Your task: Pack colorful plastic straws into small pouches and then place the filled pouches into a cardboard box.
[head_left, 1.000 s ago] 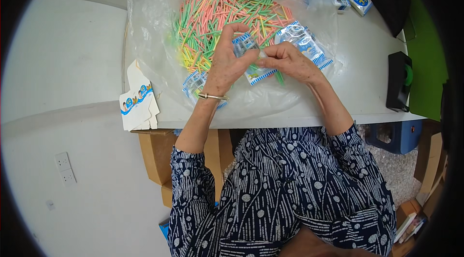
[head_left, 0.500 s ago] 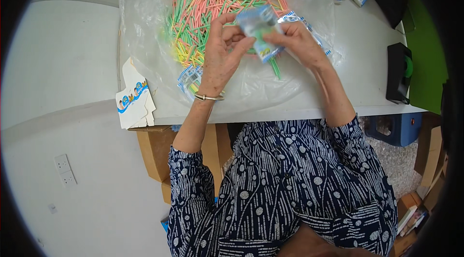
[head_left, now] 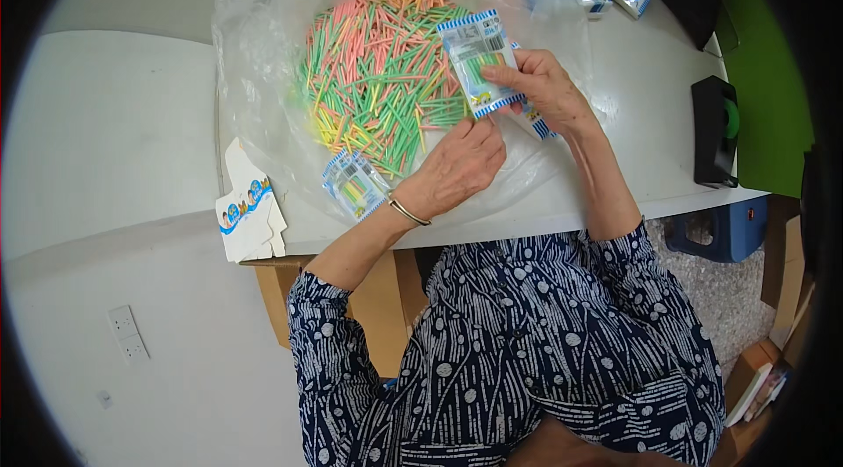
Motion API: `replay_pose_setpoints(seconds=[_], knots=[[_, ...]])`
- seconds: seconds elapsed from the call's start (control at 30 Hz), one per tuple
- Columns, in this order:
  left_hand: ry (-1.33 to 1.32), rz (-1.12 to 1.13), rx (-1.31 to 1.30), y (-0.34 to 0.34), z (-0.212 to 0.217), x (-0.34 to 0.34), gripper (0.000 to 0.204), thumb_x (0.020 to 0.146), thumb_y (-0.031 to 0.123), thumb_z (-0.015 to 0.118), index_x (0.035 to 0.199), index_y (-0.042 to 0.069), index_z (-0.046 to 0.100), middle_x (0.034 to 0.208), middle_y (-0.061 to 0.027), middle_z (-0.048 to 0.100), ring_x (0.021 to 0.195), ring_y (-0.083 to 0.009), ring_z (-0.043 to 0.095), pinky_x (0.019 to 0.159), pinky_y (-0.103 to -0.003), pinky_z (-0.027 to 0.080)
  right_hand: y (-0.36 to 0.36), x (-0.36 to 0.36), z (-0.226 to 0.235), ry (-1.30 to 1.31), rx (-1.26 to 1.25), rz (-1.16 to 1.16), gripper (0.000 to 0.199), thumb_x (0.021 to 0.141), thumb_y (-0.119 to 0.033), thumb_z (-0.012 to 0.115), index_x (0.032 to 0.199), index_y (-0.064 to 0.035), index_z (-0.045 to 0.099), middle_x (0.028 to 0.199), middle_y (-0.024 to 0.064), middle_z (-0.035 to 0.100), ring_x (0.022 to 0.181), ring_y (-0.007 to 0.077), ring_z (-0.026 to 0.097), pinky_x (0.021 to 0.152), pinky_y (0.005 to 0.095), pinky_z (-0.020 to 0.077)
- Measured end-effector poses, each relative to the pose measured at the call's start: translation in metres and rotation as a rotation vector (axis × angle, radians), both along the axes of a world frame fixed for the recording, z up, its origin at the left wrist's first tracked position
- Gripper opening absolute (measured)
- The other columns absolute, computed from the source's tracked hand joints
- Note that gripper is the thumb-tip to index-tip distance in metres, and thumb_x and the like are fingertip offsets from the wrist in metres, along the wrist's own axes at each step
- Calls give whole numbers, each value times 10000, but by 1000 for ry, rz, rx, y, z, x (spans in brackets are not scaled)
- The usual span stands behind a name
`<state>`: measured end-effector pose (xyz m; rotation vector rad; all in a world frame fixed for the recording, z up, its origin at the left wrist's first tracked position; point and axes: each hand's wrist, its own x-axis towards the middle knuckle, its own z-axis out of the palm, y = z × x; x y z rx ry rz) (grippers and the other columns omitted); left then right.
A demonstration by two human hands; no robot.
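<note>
1. Small packet, blue-white edged, is held over the near-right edge of the stick pile; long axis runs near-to-far, tilted a bit.
2. R hand pinches its right side, fingers closed on it.
3. L hand is just below the packet, fingers curled at its bottom edge; can't tell if gripping.
4. Second packet lies near-left of pile, closest to L wrist.
</note>
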<state>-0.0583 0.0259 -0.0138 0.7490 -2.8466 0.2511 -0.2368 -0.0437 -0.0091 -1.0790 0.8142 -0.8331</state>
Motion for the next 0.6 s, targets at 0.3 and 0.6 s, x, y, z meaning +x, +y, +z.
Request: replay_pose_setpoints(seconds=[0.3,0.6], knots=[[70,-3,42,-1,1,7,229,736,97,545,941,-5,561,846,-83,497,827,-205,499,725,-315,422,-2,0,-2,9,10,19,266,835,-312,696,847,-47,680,673,-20,623,533,19,518,452,175,373],[289,132,170,-3,10,16,222,742,42,585,962,10,588,917,-77,572,809,-198,553,683,-312,465,1,1,-1,27,24,8,281,840,-320,688,843,-39,682,664,-16,622,521,18,513,450,179,374]])
